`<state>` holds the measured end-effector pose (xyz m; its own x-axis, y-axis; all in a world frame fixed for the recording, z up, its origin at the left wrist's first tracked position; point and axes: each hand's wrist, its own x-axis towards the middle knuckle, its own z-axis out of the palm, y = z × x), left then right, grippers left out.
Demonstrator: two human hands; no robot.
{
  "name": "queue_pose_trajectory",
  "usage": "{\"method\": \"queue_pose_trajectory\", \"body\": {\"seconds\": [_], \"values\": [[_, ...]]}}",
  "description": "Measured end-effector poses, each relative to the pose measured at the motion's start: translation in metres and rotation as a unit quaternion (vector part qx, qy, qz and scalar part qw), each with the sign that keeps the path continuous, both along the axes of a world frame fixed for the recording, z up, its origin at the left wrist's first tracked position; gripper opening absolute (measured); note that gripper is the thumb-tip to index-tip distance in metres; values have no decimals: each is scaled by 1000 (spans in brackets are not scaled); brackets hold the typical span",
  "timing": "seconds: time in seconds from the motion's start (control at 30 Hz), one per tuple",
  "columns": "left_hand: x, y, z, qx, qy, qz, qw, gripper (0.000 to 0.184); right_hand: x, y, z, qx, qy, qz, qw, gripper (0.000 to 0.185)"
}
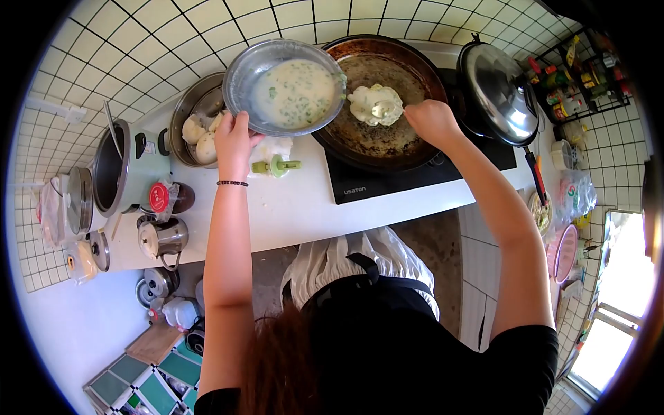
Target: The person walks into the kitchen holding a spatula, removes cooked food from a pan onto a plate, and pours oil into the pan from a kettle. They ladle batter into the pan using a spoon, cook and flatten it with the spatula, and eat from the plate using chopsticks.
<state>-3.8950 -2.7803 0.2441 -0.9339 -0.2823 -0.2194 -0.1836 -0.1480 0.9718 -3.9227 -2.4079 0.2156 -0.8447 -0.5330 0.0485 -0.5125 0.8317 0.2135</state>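
Observation:
My left hand [235,138] grips the near-left rim of a metal bowl [238,76], tilted a little toward the pan. Pale batter with chopped greens [294,93] lies in it. The bowl overlaps the left edge of a wide dark frying pan [353,149] on the black induction cooktop [415,181]. Over the pan, my right hand [432,123] is closed on a spoon [386,109]; its handle is mostly hidden by the fingers. The spoon's shiny bowl rests on a small round of pale batter [366,104] at the pan's middle.
Left of the bowl stands a steel pot [181,149] with pale, rounded pieces. A green-handled tool [277,166] lies on the counter [290,207]. Further left are a rice cooker [142,169], a red-lidded jar [181,197] and a steel kettle [166,238]. A lidded pan [498,90] stands at right.

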Motion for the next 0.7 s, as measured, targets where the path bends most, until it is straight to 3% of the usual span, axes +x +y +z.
{"method": "queue_pose_trajectory", "body": {"seconds": [0.1,0.23,0.33,0.43,0.57,0.63,0.7], "values": [[0,2,2,-2,3,-3,1000,18,13,6,6,14,37,30,999,3],[0,3,1,-7,4,-5,1000,18,22,18,-3,-23,94,77,992,12],[0,5,1,-7,6,-3,1000,18,24,25,-6,-25,120,66,990,12],[-2,5,-3,-21,11,-15,1000,17,26,25,-2,1,43,-37,998,7],[-2,9,-5,-10,13,-28,999,18,18,28,16,-271,-7,-277,922,21],[-5,10,-8,-25,4,-40,999,24,-4,46,16,-383,-85,-292,872,22],[-5,17,-3,-25,9,-32,999,17,-11,43,30,-517,-139,-280,797,25]]}}
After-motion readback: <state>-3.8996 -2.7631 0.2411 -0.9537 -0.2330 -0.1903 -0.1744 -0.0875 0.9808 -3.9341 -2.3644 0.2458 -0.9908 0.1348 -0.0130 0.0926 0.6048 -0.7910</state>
